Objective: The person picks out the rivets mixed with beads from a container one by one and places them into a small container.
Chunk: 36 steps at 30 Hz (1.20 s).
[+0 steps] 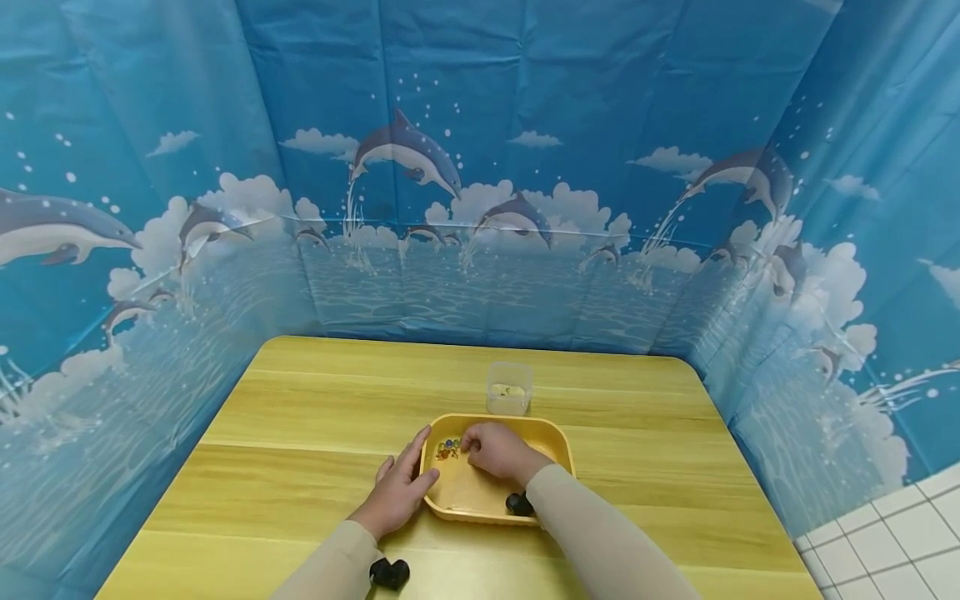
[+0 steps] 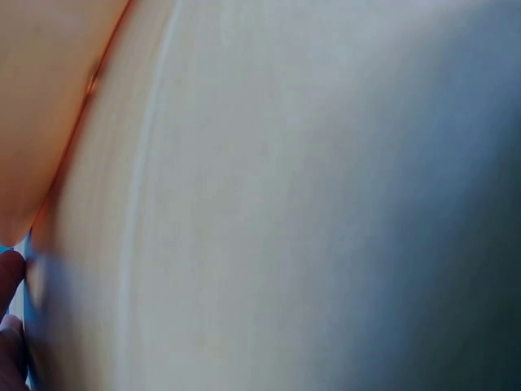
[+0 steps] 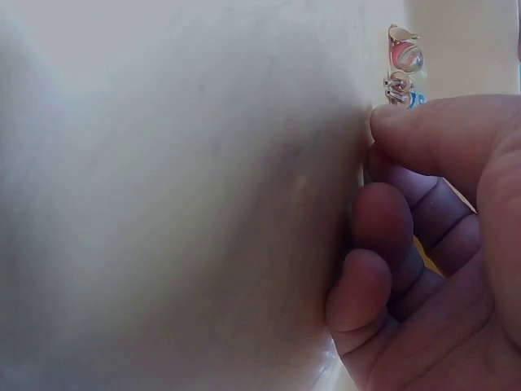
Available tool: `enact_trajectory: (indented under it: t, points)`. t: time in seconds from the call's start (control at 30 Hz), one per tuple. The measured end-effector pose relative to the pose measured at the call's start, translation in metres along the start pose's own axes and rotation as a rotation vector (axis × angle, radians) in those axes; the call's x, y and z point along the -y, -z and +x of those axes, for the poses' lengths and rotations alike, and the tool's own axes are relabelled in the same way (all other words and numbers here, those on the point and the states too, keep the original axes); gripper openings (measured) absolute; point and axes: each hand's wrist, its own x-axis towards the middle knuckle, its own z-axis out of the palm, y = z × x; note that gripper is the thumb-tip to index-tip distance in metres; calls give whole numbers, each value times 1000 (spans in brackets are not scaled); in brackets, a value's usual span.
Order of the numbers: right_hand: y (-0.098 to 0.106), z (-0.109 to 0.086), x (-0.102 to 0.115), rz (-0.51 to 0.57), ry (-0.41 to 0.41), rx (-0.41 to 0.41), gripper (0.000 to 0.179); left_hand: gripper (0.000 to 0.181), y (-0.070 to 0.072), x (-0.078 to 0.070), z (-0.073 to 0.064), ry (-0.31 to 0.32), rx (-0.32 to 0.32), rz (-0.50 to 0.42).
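Note:
My left hand (image 1: 396, 493) rests against the left side of a yellow tray (image 1: 480, 512), its fingers fairly straight along the outside and its thumb over the rim. Inside the tray, my right hand (image 1: 497, 450) reaches down with curled fingers, thumb and forefinger close together. Whether anything sits between those fingertips is hidden. Just beside them lie several glass marbles (image 1: 449, 444) and small gold-coloured metal pieces (image 1: 442, 455). The right wrist view shows a marble (image 3: 407, 57) with coloured swirls and small metal pieces (image 3: 397, 83) near the thumb tip.
Behind the tray stands a clear plastic container (image 1: 509, 390) with small gold-coloured bits in it. Everything is on a yellow wood-grain table (image 1: 315, 417). Blue dolphin-print sheeting (image 1: 480, 275) hangs around its far side and both flanks. Black wrist cameras (image 1: 390, 574) sit under the wrists.

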Motion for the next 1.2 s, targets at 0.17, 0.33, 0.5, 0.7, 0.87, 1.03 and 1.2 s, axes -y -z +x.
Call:
enact_trajectory:
  t: [0.17, 0.33, 0.5, 0.7, 0.87, 1.03, 1.2]
  points:
    - [3, 1, 4, -69, 11, 7, 21, 69, 1, -1, 1, 2, 3, 0]
    - [1, 6, 10, -129, 7, 12, 23, 68, 2, -2, 0, 4, -2, 10]
    - [-2, 8, 14, -168, 24, 9, 25, 68, 3, -2, 0, 1, 1, 11]
    - [-3, 9, 15, -200, 39, 4, 22, 68, 2, -1, 0, 2, -2, 13]
    - [-3, 9, 15, -202, 59, -6, 17, 68, 1, 0, 1, 3, -6, 15]
    - [-4, 8, 16, -197, 60, -10, 13, 68, 0, 1, 1, -1, -3, 12]
    - [-4, 6, 17, -194, 61, -3, 12, 68, -1, 2, 1, -2, -3, 13]
